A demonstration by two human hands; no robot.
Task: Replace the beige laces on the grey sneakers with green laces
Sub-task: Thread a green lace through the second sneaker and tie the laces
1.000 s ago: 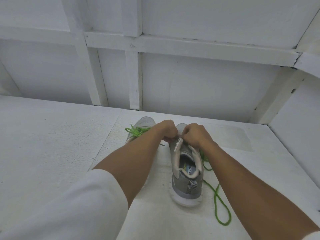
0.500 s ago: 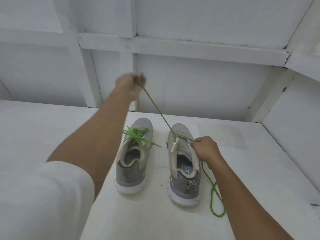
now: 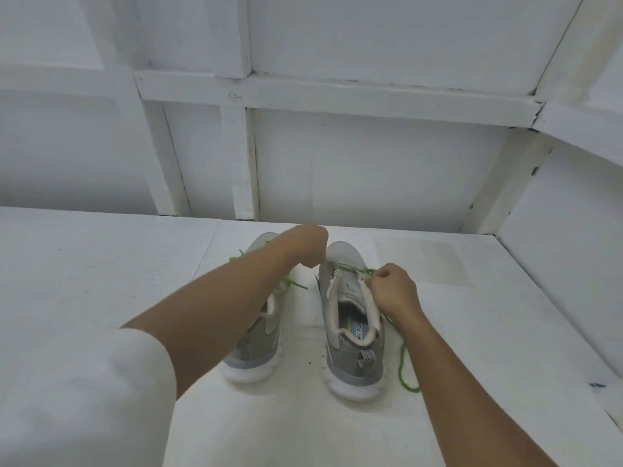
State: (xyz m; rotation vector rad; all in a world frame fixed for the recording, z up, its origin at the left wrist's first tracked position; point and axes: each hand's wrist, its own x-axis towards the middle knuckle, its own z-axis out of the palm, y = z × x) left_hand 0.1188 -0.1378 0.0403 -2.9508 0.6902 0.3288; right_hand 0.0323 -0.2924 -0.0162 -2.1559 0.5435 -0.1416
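Two grey sneakers stand side by side on a white table (image 3: 101,264), heels toward the person. The left hand (image 3: 308,246), slightly blurred, is curled into a fist above the toes. It grips one end of a green lace (image 3: 403,362), which runs taut from that grip across the lowest eyelets of the right sneaker (image 3: 350,352). The right hand (image 3: 394,291) pinches the same lace at the shoe's outer eyelet edge, fingers curled tight. Below this pinch, the rest of the lace trails along the shoe's outer side and loops on the table near the heel. Under the left forearm sits the left sneaker (image 3: 256,352), with a second green lace (image 3: 282,285) threaded through it. A white sleeve (image 3: 84,399) covers the left upper arm.
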